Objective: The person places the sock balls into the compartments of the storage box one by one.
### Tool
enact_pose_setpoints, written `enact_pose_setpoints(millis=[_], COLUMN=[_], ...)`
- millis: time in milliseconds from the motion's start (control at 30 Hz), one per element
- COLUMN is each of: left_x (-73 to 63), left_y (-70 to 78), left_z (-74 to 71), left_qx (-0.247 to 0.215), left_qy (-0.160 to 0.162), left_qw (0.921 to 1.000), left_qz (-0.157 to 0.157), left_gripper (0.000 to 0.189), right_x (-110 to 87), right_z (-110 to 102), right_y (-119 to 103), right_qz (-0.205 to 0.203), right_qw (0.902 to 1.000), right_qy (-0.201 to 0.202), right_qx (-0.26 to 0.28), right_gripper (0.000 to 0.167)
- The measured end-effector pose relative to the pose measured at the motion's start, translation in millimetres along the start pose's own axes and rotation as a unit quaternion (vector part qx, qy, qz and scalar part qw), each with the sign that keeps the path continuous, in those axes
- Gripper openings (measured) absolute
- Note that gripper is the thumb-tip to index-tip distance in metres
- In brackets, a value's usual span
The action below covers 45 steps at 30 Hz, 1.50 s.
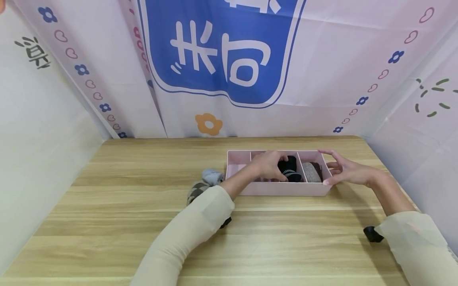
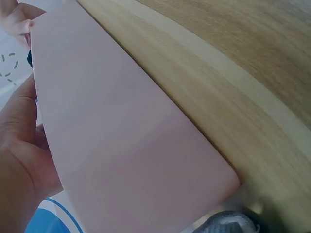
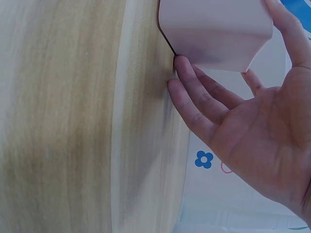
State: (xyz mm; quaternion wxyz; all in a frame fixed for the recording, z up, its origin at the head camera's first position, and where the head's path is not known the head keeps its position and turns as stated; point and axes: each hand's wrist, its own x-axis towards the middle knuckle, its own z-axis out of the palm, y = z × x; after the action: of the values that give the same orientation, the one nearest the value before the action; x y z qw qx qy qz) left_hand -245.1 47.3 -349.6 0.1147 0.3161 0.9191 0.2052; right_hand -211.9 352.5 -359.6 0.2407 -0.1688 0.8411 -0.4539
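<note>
A long pink divided box (image 1: 282, 189) lies on the wooden table. My left hand (image 1: 268, 163) reaches down into it from above, thumb and fingers around a black rolled sock (image 1: 291, 169) with pale stripes. In the left wrist view, the box's front wall hides the fingertips. At the box's right end, my right hand (image 1: 352, 171) grips the end between thumb at the front corner and index finger at the back corner. The right wrist view shows its other fingers beside the end wall. A grey rolled sock (image 1: 311, 172) and a brown one (image 1: 317, 169) share the rightmost compartment.
Left of the box lie a light blue rolled sock (image 1: 212, 176) and a patterned grey one (image 1: 196, 191), partly behind the left sleeve. A printed cloth (image 1: 311, 79) hangs along the table's back edge. Black wrist-worn pieces show at both sleeves.
</note>
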Motion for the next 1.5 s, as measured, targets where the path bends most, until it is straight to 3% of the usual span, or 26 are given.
enact_pose_setpoints(millis=[133,233,400,567,733,1067,1500], left_x=[-1.7,-3.1,-10.6,-25.8,-45.5,-79.1,-114.4], left_y=[-1.4,-4.9,-12.5,-19.5,-27.3,-57.0,-86.6], left_z=[-1.0,-3.7,-16.0,-26.9,-38.5,-60.2,-63.2], left_qx=[-0.005,-0.053,-0.131,-0.164,-0.174,-0.144,-0.127], left_qy=[-0.004,-0.011,-0.034,-0.038,-0.016,0.052,0.067], left_qw=[0.9999,0.9978,0.9849,0.9753,0.9741,0.9783,0.9837], left_qz=[0.008,0.038,0.108,0.143,0.144,0.140,0.108], left_gripper=[0.063,0.063,0.058,0.053,0.046,0.037,0.034], right_x=[-0.1,0.0,0.3,-0.1,0.1,-0.4,-0.3], right_z=[0,1,0,0,1,1,1], right_y=[0,0,0,0,0,-1,-2], right_qz=[-0.001,-0.001,0.000,0.000,0.000,0.002,0.004], right_qw=[1.0000,1.0000,1.0000,1.0000,1.0000,1.0000,1.0000], right_qy=[0.000,0.000,-0.001,0.001,-0.001,0.001,0.003], right_qx=[0.001,0.001,0.001,-0.002,0.001,-0.003,-0.007], right_gripper=[0.105,0.105,0.106,0.105,0.105,0.105,0.105])
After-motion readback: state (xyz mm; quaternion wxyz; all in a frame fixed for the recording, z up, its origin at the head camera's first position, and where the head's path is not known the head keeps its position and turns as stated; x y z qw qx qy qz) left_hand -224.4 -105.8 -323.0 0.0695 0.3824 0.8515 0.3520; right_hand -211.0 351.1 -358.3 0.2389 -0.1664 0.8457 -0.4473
